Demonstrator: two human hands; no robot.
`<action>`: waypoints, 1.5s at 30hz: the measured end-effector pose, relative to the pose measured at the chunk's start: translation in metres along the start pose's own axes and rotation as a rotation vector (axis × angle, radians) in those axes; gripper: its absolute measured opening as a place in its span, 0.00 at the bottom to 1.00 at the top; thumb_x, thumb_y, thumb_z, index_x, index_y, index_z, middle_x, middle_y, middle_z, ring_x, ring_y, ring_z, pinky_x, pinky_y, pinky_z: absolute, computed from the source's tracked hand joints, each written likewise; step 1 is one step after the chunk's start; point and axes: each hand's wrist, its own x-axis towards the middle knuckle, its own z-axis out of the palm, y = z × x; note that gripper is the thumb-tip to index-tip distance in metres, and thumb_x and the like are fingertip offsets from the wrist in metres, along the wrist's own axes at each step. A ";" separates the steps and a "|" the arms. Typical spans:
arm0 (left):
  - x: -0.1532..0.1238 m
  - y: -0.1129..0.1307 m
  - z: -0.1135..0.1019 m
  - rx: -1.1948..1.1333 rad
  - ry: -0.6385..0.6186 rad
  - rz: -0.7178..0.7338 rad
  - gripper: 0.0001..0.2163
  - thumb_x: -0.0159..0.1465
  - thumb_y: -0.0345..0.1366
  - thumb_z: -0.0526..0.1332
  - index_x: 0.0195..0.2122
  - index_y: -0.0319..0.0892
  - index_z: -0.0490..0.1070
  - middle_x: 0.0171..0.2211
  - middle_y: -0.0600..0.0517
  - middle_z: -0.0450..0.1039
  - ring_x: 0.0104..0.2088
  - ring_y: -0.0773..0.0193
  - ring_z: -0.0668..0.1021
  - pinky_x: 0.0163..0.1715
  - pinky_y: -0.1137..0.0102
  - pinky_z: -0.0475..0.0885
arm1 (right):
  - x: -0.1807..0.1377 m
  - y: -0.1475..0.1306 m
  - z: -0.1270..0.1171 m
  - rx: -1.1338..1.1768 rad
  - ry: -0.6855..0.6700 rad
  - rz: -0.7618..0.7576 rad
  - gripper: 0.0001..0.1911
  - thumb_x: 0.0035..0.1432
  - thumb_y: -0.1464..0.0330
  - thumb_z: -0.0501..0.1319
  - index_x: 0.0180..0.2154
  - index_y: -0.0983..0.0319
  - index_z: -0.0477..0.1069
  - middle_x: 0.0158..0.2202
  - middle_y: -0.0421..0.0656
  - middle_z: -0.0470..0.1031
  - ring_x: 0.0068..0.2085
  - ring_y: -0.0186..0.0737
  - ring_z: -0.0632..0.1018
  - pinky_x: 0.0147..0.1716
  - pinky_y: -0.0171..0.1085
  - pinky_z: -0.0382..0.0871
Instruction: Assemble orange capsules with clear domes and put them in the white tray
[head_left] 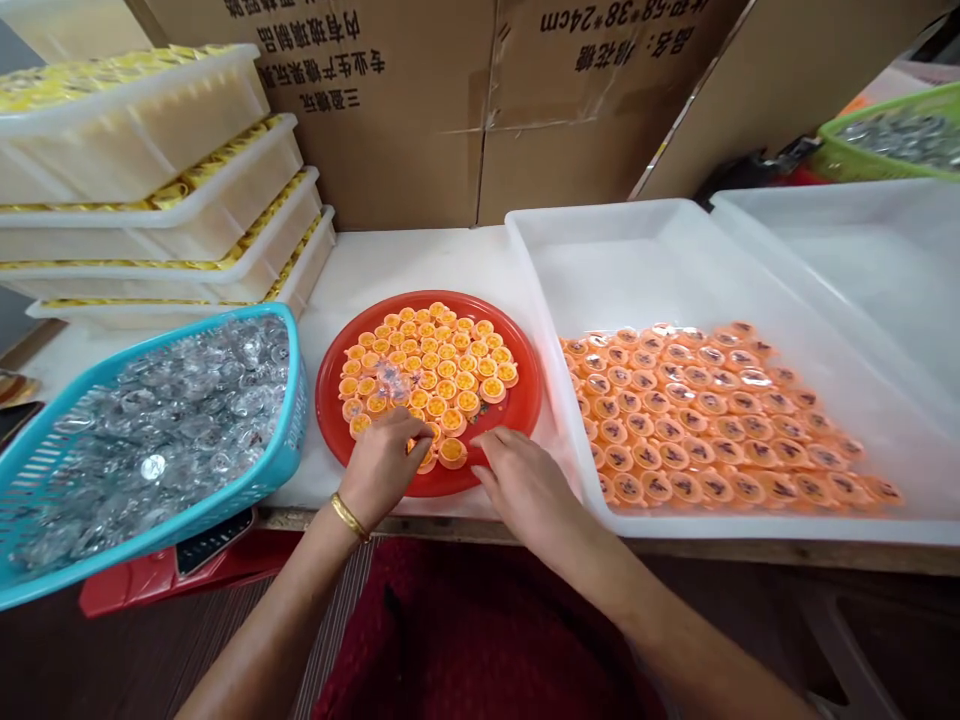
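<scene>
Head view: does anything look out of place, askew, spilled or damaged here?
The brown cardboard at the back shows its printed lettering upside down. The sky-blue slotted plastic basket sits askew, its near side jutting past the front edge of the white tabletop. No spill shows around the round red plastic tray.

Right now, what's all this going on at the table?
A person has both hands at a red tray of small round orange pieces. The left hand is over the pieces near the tray's front edge; whether it grips one is hard to tell. The right hand is at the front right, thumb and forefinger apart. To the right, a white bin holds rows of orange pieces; to the left, a blue basket holds clear, shiny items.
</scene>
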 end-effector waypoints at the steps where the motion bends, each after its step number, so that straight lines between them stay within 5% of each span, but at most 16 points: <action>1: -0.002 -0.001 0.000 0.004 -0.007 -0.005 0.08 0.61 0.29 0.58 0.28 0.42 0.75 0.28 0.51 0.73 0.30 0.64 0.74 0.31 0.70 0.64 | 0.001 -0.002 0.011 -0.066 0.005 0.034 0.06 0.54 0.74 0.64 0.37 0.63 0.74 0.35 0.49 0.77 0.37 0.49 0.78 0.35 0.44 0.72; 11: 0.020 -0.035 -0.007 0.123 0.295 -0.171 0.08 0.61 0.33 0.58 0.38 0.43 0.76 0.35 0.48 0.73 0.33 0.61 0.75 0.35 0.68 0.68 | 0.014 0.012 0.018 -0.012 0.045 0.032 0.07 0.56 0.74 0.59 0.27 0.60 0.68 0.30 0.43 0.74 0.32 0.43 0.75 0.32 0.39 0.65; 17: 0.052 -0.035 -0.003 0.310 0.175 -0.053 0.14 0.61 0.38 0.60 0.47 0.43 0.75 0.43 0.44 0.69 0.44 0.54 0.74 0.41 0.65 0.69 | 0.004 0.020 0.020 0.319 0.183 0.071 0.05 0.57 0.74 0.56 0.30 0.60 0.66 0.33 0.44 0.75 0.34 0.41 0.77 0.34 0.40 0.71; 26: 0.075 -0.021 0.005 0.451 -0.005 0.013 0.11 0.62 0.33 0.55 0.36 0.40 0.78 0.36 0.41 0.72 0.42 0.50 0.73 0.40 0.61 0.67 | -0.001 0.015 0.020 0.859 0.242 0.235 0.05 0.57 0.67 0.59 0.29 0.59 0.65 0.46 0.49 0.77 0.50 0.46 0.77 0.43 0.44 0.76; 37: 0.084 -0.028 -0.003 0.407 -0.044 -0.104 0.14 0.58 0.37 0.61 0.44 0.41 0.76 0.38 0.44 0.75 0.38 0.53 0.77 0.35 0.65 0.69 | -0.002 0.014 0.023 0.993 0.291 0.211 0.05 0.55 0.67 0.61 0.29 0.60 0.65 0.50 0.51 0.75 0.49 0.45 0.78 0.45 0.42 0.76; 45: 0.087 -0.026 -0.007 0.393 -0.054 -0.112 0.05 0.57 0.35 0.61 0.31 0.41 0.76 0.34 0.46 0.74 0.35 0.57 0.76 0.32 0.67 0.67 | -0.004 0.015 0.026 0.752 0.407 0.147 0.03 0.55 0.71 0.59 0.29 0.59 0.66 0.48 0.50 0.75 0.48 0.45 0.77 0.42 0.42 0.76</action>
